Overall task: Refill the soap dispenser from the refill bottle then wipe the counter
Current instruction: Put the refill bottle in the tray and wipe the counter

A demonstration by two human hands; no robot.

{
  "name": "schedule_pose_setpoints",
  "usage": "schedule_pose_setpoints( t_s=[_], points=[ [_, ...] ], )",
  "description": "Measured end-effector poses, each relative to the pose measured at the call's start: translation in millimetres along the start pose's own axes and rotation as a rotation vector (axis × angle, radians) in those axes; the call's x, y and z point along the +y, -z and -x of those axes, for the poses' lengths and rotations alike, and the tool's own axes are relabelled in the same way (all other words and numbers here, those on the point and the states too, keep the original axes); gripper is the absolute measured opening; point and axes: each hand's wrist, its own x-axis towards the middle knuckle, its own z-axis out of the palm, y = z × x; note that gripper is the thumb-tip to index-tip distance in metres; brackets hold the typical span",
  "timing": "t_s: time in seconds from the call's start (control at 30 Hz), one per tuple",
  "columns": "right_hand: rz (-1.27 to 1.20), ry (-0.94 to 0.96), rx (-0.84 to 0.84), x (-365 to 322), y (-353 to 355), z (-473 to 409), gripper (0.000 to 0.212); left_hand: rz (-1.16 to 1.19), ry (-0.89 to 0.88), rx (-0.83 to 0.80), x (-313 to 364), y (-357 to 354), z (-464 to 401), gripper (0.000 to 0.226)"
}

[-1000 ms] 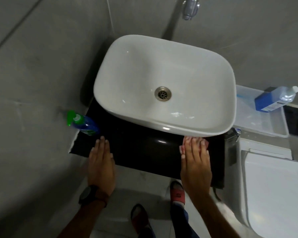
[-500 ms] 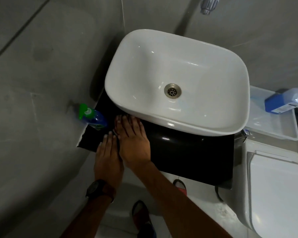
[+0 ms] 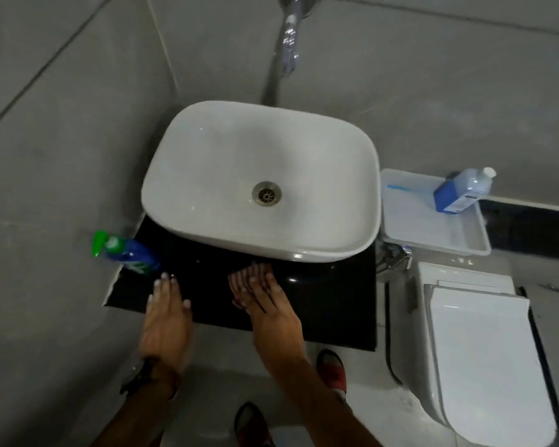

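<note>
My right hand (image 3: 265, 298) lies flat on the black counter (image 3: 329, 304) just in front of the basin, pressing a pink cloth (image 3: 250, 273) that shows blurred around the fingertips. Resting flat on the counter's front left edge is my left hand (image 3: 168, 306), fingers apart and holding nothing. The soap dispenser (image 3: 129, 253), blue with a green pump, stands at the counter's left corner, just beyond my left fingertips. The refill bottle (image 3: 462, 191), clear with blue liquid and a white cap, leans in a white tray (image 3: 433, 240) to the right of the basin.
A white basin (image 3: 207, 162) covers most of the counter, with a chrome tap (image 3: 290, 37) above it. A white toilet (image 3: 484, 350) stands at the right. Grey tiled walls close in on the left and behind. My shoes (image 3: 333, 371) are on the floor below.
My right hand swept the cloth from the counter's right end to the left beside my left hand, then back to the middle. My left hand stayed at the front left edge.
</note>
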Motion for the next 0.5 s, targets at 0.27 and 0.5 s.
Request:
schedule_pose_setpoints(
  t_s=[0.27, 0.5],
  points=[
    [-0.062, -0.174, 0.035, 103, 66, 37, 0.059, -0.005, -0.375, -0.085, 137, -29, 33, 0.068],
    [-0.1, -0.231, 0.057, 178, 89, 35, 0.05, 0.098, -0.496, -0.142, 271, -58, 32, 0.061]
  ],
)
